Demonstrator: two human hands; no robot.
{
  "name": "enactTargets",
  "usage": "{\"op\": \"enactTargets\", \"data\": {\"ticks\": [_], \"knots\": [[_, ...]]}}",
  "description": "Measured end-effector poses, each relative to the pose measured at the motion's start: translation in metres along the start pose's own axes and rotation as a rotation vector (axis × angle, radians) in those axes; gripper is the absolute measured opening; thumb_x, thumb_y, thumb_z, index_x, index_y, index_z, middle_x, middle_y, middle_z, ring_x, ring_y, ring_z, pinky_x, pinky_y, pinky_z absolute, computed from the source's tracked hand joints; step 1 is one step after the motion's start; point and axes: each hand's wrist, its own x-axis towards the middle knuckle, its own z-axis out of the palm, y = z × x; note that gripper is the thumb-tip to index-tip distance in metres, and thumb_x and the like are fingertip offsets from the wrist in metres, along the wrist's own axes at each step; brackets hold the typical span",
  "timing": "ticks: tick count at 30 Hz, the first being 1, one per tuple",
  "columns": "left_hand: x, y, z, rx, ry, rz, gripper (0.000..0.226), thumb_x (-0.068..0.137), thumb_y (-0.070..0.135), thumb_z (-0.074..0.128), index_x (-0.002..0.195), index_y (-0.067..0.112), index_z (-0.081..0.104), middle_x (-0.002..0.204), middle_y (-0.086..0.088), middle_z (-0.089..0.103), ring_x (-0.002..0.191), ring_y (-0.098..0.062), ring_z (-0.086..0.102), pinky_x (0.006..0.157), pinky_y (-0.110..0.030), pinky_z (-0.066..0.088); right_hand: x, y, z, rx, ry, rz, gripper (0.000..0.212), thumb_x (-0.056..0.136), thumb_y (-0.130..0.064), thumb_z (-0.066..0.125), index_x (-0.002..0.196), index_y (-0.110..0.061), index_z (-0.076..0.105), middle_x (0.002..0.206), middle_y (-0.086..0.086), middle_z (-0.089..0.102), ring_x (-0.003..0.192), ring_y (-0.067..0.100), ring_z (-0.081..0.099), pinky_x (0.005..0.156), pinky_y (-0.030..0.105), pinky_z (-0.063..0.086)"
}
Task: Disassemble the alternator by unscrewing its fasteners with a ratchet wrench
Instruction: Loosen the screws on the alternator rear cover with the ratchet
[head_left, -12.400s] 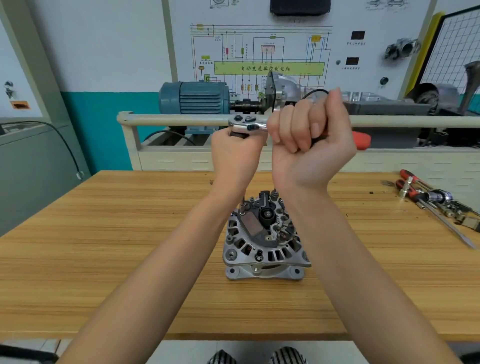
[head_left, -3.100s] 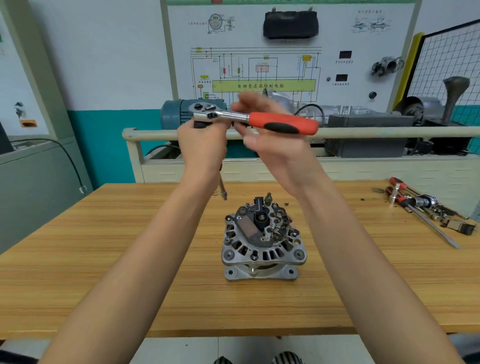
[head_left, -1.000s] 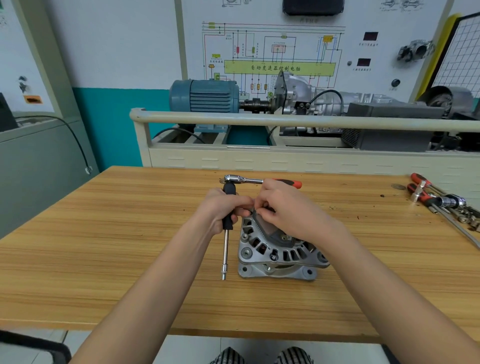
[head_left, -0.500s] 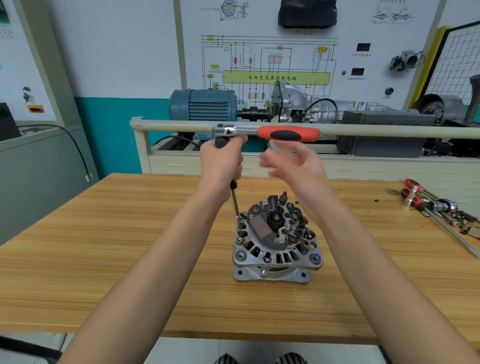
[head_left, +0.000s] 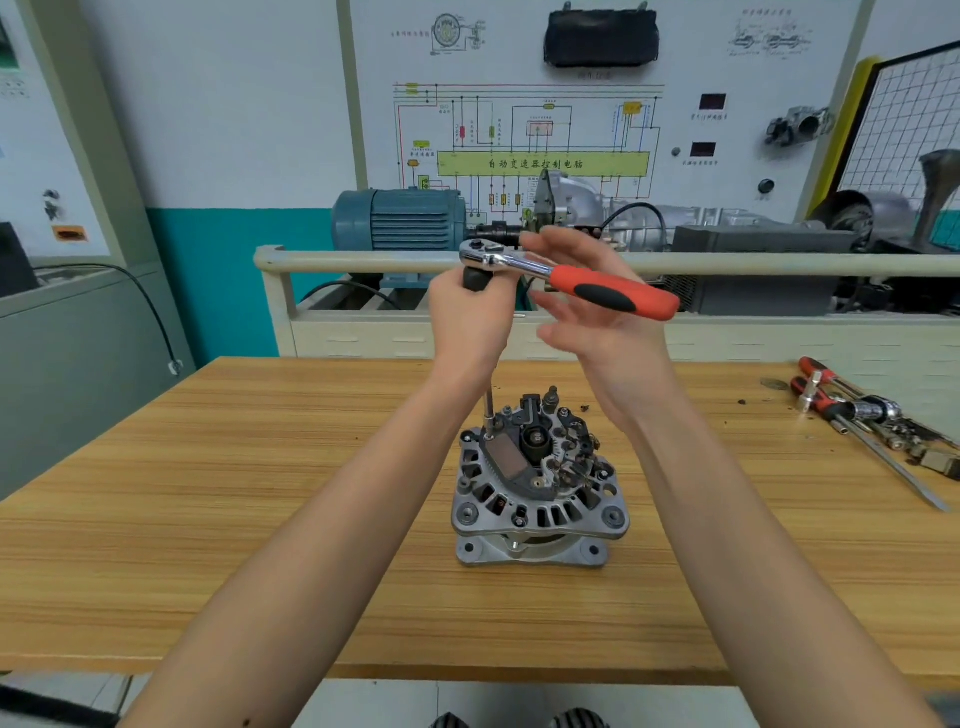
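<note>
- On the white wiring-diagram board (head_left: 524, 104) at twelve o'clock, a yellow-green bar (head_left: 543, 163) carries black Chinese characters reading 自动变速器控制电脑.
- Small captions sit under the two dark display windows (head_left: 712, 101) at one o'clock on the same board; they are too small to read.
- Tiny labels beside the sketches along the board's top edge are blurred and unreadable.
- The orange tag (head_left: 68, 233) on the grey cabinet at nine o'clock shows no legible lettering.
</note>
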Motion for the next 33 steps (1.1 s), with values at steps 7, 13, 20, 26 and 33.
{"op": "enactTargets", "data": {"ticks": [7, 13, 20, 26, 33], "knots": [[-0.001, -0.002, -0.001, 0.033, 0.003, 0.049, 0.033, 0.086, 0.009, 0.059, 0.057, 0.014, 0.043, 0.050, -0.001, 0.035, 0.051, -0.017, 0.030, 0.051, -0.030, 0.024, -0.006, 0.003, 0.004, 0.063, -0.033, 0.000, 0.052, 0.075, 0.008, 0.067, 0.121, -0.013, 0.052, 0.124, 0.003, 0.060, 0.120, 0.013, 0.056, 0.093, 0.024, 0.046], [-0.012, -0.001, 0.000, 0.050, -0.038, 0.111, 0.021, 0.071, 0.018, 0.054, 0.053, 0.016, 0.044, 0.042, 0.007, 0.036, 0.050, -0.017, 0.029, 0.051, -0.031, 0.023, -0.010, 0.005, 0.009, 0.099, 0.076, -0.143, 0.025, 0.079, -0.010, 0.064, 0.104, -0.013, 0.064, 0.108, 0.007, 0.066, 0.109, 0.023, 0.060, 0.093, 0.032, 0.046], [-0.030, -0.008, -0.002, 0.035, -0.115, 0.240, 0.028, 0.074, 0.020, 0.059, 0.053, 0.011, 0.042, 0.047, -0.001, 0.037, 0.049, -0.012, 0.030, 0.047, -0.026, 0.024, -0.019, -0.007, 0.026, 0.507, 0.296, -0.213, 0.024, 0.083, -0.009, 0.048, 0.060, -0.011, 0.053, 0.061, 0.006, 0.058, 0.075, 0.026, 0.063, 0.083, 0.036, 0.049], [-0.028, -0.007, -0.013, -0.013, -0.229, 0.167, 0.032, 0.085, 0.007, 0.062, 0.058, 0.008, 0.044, 0.047, -0.003, 0.036, 0.041, -0.010, 0.028, 0.042, -0.018, 0.024, -0.012, -0.022, 0.033, 0.808, 0.374, -0.108, 0.044, 0.092, -0.023, 0.045, 0.048, -0.017, 0.045, 0.050, -0.001, 0.039, 0.048, 0.014, 0.042, 0.063, 0.030, 0.049], [-0.035, -0.007, -0.016, 0.012, -0.280, 0.178, 0.031, 0.087, -0.002, 0.060, 0.061, 0.007, 0.047, 0.047, 0.003, 0.038, 0.043, -0.009, 0.030, 0.043, -0.017, 0.027, 0.013, -0.028, 0.018, 1.065, 0.385, 0.051, 0.056, 0.095, -0.021, 0.037, 0.039, -0.018, 0.032, 0.036, -0.006, 0.024, 0.032, 0.009, 0.020, 0.036, 0.021, 0.023]]}}
